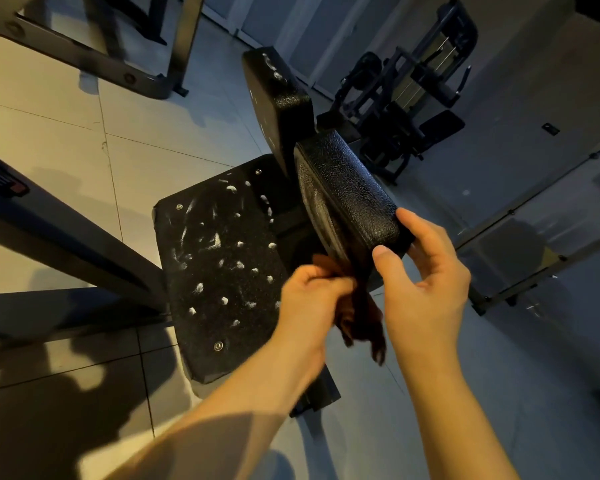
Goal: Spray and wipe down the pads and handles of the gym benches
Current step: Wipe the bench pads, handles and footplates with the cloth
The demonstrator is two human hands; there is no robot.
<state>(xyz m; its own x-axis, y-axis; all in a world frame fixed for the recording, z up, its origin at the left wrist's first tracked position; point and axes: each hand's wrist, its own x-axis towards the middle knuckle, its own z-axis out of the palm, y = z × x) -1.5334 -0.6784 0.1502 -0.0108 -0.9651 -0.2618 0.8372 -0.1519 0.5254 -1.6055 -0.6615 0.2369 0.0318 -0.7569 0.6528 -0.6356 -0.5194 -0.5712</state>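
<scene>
A black textured pad [347, 195] stands tilted in the middle of the head view. My right hand [423, 278] grips its near lower corner, thumb on the front face and fingers behind. My left hand [312, 299] pinches a dark brown cloth [361, 320] against the pad's lower edge; the cloth hangs down between both hands. A flat black seat plate [222, 271] lies to the left, dotted with white foam spots. A second upright black pad [274, 98] stands behind, also flecked with white.
Dark steel frame beams [66, 244] run across the tiled floor [49, 133] at left. Another frame [118, 64] stands at the top left. A weight machine [413, 98] sits at the back right. Panels [534, 220] lean at right.
</scene>
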